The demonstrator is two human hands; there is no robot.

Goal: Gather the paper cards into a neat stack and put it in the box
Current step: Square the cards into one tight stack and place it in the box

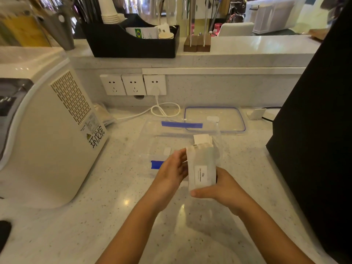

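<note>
A stack of white paper cards (pixel 202 168) stands upright between my hands, just above the counter. My right hand (pixel 222 185) grips its lower end from below and behind, thumb across the bottom. My left hand (pixel 174 168) presses its fingers against the stack's left edge. A few cards stick out unevenly at the top. Directly behind the stack sits the clear plastic box (pixel 152 145) with blue clips, open on top. Its far right corner is hidden by the cards.
The box's clear lid (pixel 232 113) with a blue seal lies behind the box. A white appliance (pixel 47 130) fills the left side. A tall black object (pixel 316 130) stands at the right. A white cable (pixel 163 109) loops from the wall sockets.
</note>
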